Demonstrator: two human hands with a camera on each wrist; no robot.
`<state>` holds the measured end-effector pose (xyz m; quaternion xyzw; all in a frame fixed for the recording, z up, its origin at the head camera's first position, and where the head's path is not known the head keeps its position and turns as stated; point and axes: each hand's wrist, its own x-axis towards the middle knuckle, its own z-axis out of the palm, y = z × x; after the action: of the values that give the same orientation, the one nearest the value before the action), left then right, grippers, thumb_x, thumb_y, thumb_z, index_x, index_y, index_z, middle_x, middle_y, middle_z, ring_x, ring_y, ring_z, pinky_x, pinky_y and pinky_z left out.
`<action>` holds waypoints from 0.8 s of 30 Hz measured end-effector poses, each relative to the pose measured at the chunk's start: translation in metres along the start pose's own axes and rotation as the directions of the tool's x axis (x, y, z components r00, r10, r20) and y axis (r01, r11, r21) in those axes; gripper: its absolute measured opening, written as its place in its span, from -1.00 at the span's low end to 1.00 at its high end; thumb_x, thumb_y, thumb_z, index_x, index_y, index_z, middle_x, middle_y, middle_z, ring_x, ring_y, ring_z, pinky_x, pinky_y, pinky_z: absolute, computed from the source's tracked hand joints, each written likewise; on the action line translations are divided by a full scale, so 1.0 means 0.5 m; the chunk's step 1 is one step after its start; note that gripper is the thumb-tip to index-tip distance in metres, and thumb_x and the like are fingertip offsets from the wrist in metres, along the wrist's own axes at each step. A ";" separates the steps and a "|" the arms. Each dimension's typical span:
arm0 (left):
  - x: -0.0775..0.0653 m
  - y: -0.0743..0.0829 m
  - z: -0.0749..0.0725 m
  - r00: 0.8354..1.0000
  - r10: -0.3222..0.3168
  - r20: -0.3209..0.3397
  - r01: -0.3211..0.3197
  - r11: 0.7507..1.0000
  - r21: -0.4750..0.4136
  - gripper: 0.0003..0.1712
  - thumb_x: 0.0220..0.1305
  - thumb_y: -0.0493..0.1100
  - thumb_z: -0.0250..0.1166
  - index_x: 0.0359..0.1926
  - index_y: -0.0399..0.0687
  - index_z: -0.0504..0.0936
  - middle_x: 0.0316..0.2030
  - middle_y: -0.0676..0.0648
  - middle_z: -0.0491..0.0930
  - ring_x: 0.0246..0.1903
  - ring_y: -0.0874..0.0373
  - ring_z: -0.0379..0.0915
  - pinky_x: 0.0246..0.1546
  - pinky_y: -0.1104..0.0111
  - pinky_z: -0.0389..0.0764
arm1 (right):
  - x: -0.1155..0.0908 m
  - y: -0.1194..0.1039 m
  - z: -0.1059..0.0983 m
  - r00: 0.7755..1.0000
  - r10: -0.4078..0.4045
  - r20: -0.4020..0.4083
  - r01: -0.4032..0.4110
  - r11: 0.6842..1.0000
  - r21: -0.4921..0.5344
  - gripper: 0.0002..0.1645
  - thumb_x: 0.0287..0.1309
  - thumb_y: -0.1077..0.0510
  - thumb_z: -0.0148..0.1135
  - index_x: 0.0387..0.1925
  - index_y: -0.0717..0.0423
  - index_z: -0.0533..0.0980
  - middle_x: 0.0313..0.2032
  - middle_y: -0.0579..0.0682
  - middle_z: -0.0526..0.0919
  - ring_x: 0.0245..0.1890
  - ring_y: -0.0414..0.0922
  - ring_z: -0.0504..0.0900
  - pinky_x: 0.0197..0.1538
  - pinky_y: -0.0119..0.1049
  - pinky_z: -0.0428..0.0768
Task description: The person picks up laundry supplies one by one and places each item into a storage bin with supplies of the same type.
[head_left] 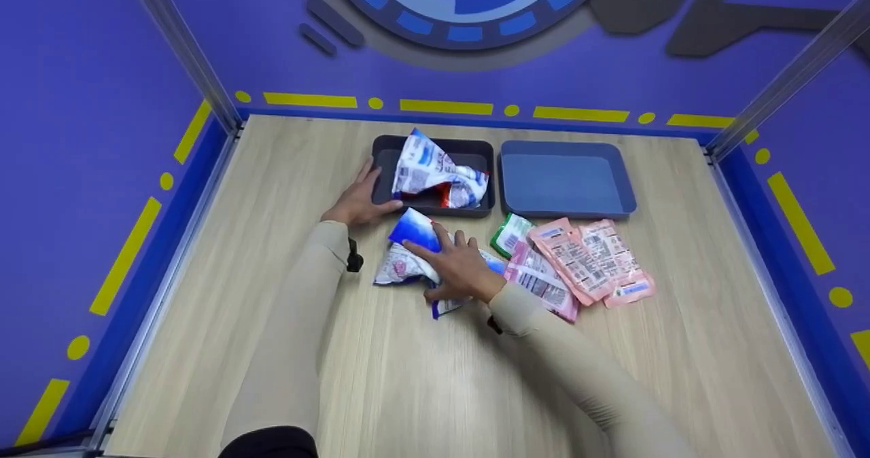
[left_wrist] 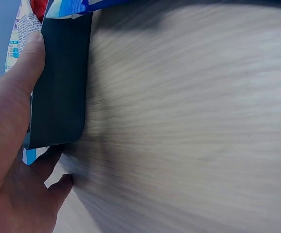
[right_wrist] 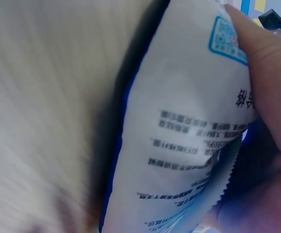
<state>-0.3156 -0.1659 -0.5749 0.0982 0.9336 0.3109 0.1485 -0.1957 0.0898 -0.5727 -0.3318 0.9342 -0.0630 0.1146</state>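
Note:
My left hand rests at the front left corner of a dark grey tray; its fingers lie along the side and the thumb reaches over the front rim. Inside that tray are crumpled white-and-blue packets with some red. In front of the tray, my right hand grips a blue-and-white packet, fingers spread over the top and thumb at its near side. Printed text and a square code on this packet fill the right wrist view. The hand hides part of it.
A blue-grey tray stands to the right of the dark one. Before it lie a green-and-white packet, a pink packet and overlapping salmon-pink packets. Purple panels wall the wooden table at the back and sides.

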 end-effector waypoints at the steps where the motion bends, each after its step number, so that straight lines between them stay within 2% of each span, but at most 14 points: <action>1: 0.000 0.000 0.000 1.000 0.001 0.000 -0.001 1.000 -0.001 0.22 0.30 0.34 0.33 0.65 -0.14 -0.11 0.65 -0.06 -0.45 0.60 -0.15 -0.29 0.56 0.00 -0.02 | 0.001 0.000 -0.001 1.000 0.001 0.002 -0.001 1.000 0.000 0.33 -0.02 -0.38 0.52 0.63 -0.51 -0.08 0.58 0.34 -0.08 0.34 0.53 0.28 0.29 0.51 0.28; 11: -0.002 0.002 0.001 1.000 -0.019 -0.003 0.019 1.000 -0.012 0.21 0.29 0.36 0.33 0.66 -0.06 -0.10 0.65 0.00 -0.46 0.60 -0.12 -0.28 0.56 0.00 -0.01 | 0.004 0.002 -0.011 1.000 -0.009 -0.008 0.010 1.000 0.015 0.26 0.01 -0.24 0.57 0.62 -0.49 0.01 0.55 0.31 0.05 0.28 0.44 0.36 0.25 0.45 0.36; 19: -0.002 0.000 0.001 1.000 -0.014 -0.002 0.014 1.000 -0.007 0.23 0.29 0.36 0.33 0.66 -0.07 -0.12 0.65 -0.01 -0.46 0.61 -0.12 -0.29 0.56 0.01 -0.02 | 0.007 0.004 -0.016 1.000 -0.002 0.004 0.002 0.996 0.084 0.25 0.01 -0.12 0.62 0.61 -0.49 0.07 0.55 0.30 0.06 0.31 0.49 0.32 0.27 0.47 0.32; 24: 0.002 -0.001 0.002 1.000 -0.020 -0.005 0.020 1.000 -0.011 0.23 0.28 0.37 0.34 0.67 -0.05 -0.12 0.65 0.01 -0.46 0.61 -0.09 -0.29 0.57 0.04 -0.03 | 0.011 0.007 -0.022 1.000 -0.003 -0.006 0.003 0.996 0.093 0.18 0.01 -0.08 0.62 0.58 -0.49 0.16 0.53 0.27 0.13 0.22 0.41 0.41 0.21 0.37 0.42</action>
<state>-0.3162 -0.1657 -0.5763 0.0873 0.9333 0.3146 0.1495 -0.2046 0.0894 -0.5639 -0.3273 0.9301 -0.1077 0.1271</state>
